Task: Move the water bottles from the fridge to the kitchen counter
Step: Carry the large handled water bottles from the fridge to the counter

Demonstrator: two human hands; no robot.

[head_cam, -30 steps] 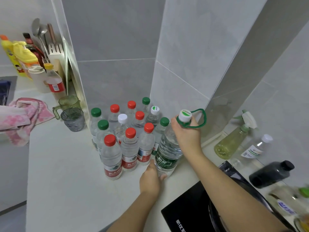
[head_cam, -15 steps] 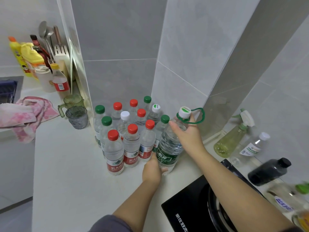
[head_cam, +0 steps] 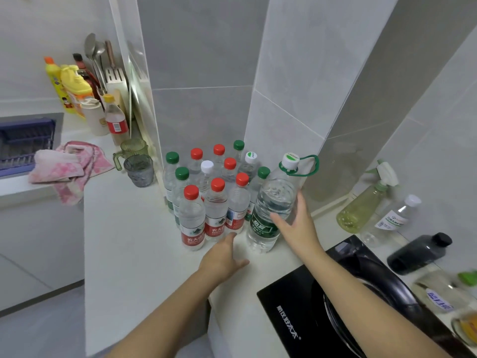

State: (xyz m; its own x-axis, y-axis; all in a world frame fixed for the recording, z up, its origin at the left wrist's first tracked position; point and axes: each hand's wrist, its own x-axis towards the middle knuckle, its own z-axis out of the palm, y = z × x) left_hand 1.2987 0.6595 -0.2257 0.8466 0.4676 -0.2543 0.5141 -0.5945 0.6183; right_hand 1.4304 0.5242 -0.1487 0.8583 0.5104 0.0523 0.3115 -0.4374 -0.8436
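Note:
A large water bottle (head_cam: pixel 269 213) with a white cap, a green carry loop and a green label stands upright on the white kitchen counter (head_cam: pixel 134 244), at the right end of a cluster of several small water bottles (head_cam: pixel 215 210) with red, green and white caps. My right hand (head_cam: pixel 296 224) lies against the large bottle's lower right side, its fingers loose and spread. My left hand (head_cam: pixel 224 255) rests flat on the counter just in front of the bottles, fingers apart, holding nothing. The fridge is out of view.
A black induction cooktop with a dark pan (head_cam: pixel 312 319) sits at the front right. A spray bottle (head_cam: pixel 361 210), a clear bottle (head_cam: pixel 395 218) and a dark bottle (head_cam: pixel 418 251) lie behind it. Two cups (head_cam: pixel 138 169), a pink towel (head_cam: pixel 69 166) and detergent bottles (head_cam: pixel 69 86) stand left.
My right hand has slid down from the large bottle's neck to its side and loosened. My left hand has come off the bottle's base and now lies on the counter.

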